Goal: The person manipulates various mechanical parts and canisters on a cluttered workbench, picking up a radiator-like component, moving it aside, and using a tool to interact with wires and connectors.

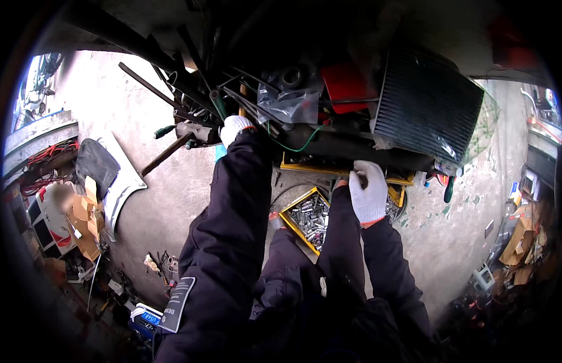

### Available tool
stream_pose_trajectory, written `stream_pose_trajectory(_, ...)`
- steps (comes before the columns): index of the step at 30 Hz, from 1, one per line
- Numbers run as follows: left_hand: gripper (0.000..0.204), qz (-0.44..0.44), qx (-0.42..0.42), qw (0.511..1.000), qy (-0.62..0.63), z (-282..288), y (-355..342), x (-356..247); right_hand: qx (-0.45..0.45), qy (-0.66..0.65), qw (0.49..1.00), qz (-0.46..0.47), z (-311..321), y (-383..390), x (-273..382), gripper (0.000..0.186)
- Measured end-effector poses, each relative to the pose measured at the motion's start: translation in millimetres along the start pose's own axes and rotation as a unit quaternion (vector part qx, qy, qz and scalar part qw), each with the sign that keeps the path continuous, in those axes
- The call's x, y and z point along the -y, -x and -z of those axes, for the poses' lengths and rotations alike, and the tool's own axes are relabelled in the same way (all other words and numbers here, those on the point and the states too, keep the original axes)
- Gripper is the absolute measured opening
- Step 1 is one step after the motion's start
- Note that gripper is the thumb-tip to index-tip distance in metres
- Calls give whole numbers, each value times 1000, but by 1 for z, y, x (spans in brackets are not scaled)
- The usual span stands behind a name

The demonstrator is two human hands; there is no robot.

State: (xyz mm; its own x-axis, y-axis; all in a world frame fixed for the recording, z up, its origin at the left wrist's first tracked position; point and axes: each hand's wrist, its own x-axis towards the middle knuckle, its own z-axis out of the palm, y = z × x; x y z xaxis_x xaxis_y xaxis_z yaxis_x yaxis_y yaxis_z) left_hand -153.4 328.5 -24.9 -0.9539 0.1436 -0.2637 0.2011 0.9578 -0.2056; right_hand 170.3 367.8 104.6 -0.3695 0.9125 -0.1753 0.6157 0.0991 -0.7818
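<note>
My left hand [235,129], in a white knitted glove, reaches into a jumble of dark bars and tools with green handles [216,103] on the cart's upper level; its fingertips are hidden among them. My right hand [367,192], gloved the same way, is curled closed below the shelf's dark front edge [323,142], beside a yellow drawer [399,196]; whatever it may hold is hidden. Below and left of it an open yellow tray [305,219] holds several metal sockets. On the shelf lie a clear plastic bag [287,103], a red case [344,85] and a black ribbed panel [426,103].
On the concrete floor [172,212] at the left lie a white body panel [123,187] and cardboard [84,224]. More cardboard and clutter [517,236] line the right side. Small tools [163,269] lie at lower left. My legs [284,260] are beneath me.
</note>
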Motion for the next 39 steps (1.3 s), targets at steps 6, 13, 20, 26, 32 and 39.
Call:
stream_pose_trajectory(6,20,55,15,998,40,10,-4,4,-51,228,928,289,1,-106,79,41)
stream_pose_trajectory(13,24,100,61,985,125,33,2,-1,26,444,806,391,-12,-183,61,51)
stream_pose_trajectory(20,24,69,5,995,73,20,-4,8,18,458,842,283,4,-217,71,76)
stream_pose_trajectory(26,22,68,26,996,58,0,-8,1,5,444,849,288,11,-232,57,60)
stream_pose_trajectory(32,21,56,20,997,53,-5,-10,5,11,405,855,323,18,-233,51,60)
stream_pose_trajectory(39,19,44,40,998,21,-18,-15,8,-115,424,823,359,6,-193,75,46)
